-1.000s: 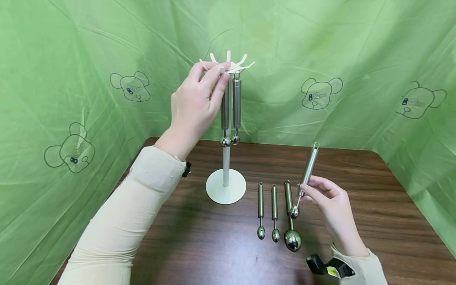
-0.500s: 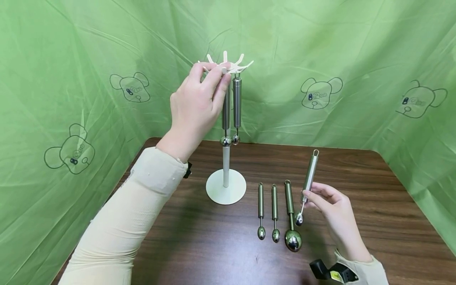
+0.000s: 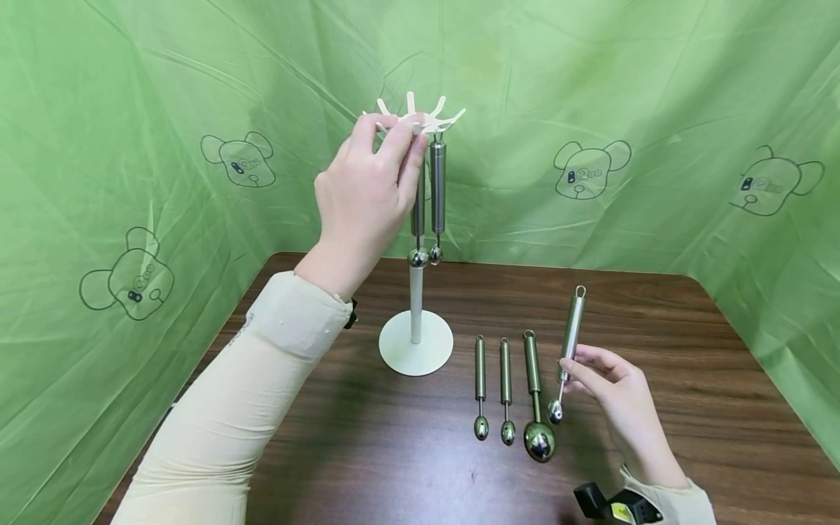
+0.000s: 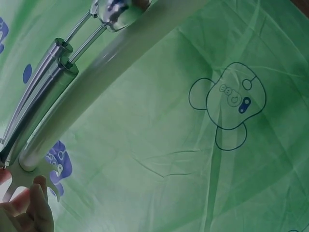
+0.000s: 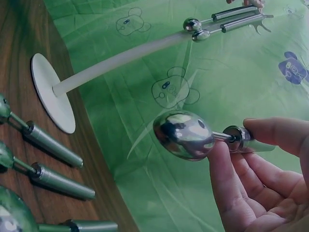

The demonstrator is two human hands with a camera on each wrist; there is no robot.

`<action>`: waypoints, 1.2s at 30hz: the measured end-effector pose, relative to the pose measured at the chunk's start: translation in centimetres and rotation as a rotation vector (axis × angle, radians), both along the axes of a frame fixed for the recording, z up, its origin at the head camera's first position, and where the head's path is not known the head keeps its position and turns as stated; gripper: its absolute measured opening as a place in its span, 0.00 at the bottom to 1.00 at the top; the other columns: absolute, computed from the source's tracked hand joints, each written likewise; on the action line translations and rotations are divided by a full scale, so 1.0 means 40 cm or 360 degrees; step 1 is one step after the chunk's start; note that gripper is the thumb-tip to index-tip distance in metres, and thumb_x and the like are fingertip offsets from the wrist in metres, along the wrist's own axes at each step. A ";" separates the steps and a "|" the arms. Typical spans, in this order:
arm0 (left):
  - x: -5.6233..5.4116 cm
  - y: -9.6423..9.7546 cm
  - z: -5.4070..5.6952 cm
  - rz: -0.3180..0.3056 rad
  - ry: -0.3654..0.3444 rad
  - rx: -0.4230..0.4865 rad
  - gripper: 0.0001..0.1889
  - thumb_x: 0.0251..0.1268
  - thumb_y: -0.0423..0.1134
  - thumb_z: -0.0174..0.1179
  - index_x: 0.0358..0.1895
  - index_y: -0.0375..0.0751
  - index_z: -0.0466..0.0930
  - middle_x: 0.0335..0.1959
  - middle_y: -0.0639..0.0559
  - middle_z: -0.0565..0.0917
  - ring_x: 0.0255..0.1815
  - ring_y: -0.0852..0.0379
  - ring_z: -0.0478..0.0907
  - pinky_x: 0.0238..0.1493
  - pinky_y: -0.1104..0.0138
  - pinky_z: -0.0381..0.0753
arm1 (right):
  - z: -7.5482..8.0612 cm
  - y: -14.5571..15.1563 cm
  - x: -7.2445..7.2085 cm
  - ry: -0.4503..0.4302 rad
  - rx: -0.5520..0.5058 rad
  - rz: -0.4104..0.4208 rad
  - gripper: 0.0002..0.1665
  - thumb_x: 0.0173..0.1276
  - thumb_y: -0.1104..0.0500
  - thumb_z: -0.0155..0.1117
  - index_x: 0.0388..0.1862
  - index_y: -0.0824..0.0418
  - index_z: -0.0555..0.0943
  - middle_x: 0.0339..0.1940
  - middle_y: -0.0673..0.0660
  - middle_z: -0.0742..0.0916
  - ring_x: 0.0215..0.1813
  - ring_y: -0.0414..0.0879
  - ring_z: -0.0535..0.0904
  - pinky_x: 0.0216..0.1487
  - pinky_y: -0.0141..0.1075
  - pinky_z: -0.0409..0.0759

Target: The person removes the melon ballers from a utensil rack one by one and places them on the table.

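Scoops (image 3: 505, 386) between stand (image 3: 416, 299) and right hand (image 3: 623, 408)

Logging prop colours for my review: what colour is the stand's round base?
White; the base shows best in the head view.

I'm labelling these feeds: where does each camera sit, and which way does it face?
Head: worn on the head, facing forward and down at the table and white stand; left hand, right hand and sleeves show.
Left wrist: on that wrist, facing two hanging scoops and the green backdrop; some left fingers show.
Right wrist: on that wrist, facing the held scoop; right fingers show, left fingers beyond.
Head and right wrist share the held scoop.
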State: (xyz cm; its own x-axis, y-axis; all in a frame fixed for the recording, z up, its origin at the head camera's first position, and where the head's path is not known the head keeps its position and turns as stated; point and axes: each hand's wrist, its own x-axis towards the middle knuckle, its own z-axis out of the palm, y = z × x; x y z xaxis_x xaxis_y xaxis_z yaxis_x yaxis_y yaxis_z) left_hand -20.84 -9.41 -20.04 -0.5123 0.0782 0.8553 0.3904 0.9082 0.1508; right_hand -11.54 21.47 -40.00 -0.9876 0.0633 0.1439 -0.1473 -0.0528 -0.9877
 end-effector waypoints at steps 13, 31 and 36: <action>-0.005 0.005 -0.008 0.0003 0.0078 -0.0004 0.23 0.80 0.58 0.38 0.57 0.58 0.82 0.52 0.50 0.82 0.27 0.48 0.78 0.17 0.55 0.73 | -0.058 0.032 0.013 -0.0156 0.0063 -0.0012 0.14 0.68 0.70 0.64 0.41 0.49 0.85 0.32 0.46 0.88 0.27 0.42 0.85 0.34 0.34 0.86; -0.005 0.009 -0.010 -0.0015 0.0123 0.0027 0.22 0.80 0.56 0.39 0.55 0.56 0.83 0.50 0.49 0.82 0.19 0.50 0.77 0.14 0.58 0.69 | -0.128 0.080 0.040 -0.0256 0.0126 0.0009 0.15 0.68 0.71 0.62 0.41 0.50 0.84 0.32 0.50 0.89 0.28 0.42 0.85 0.33 0.35 0.86; -0.006 0.009 -0.010 -0.0015 0.0142 0.0026 0.22 0.80 0.56 0.39 0.55 0.56 0.83 0.50 0.49 0.82 0.17 0.50 0.76 0.13 0.58 0.69 | -0.144 0.088 0.035 -0.0284 0.0205 0.0007 0.11 0.68 0.72 0.61 0.46 0.62 0.82 0.32 0.48 0.89 0.28 0.43 0.85 0.32 0.35 0.86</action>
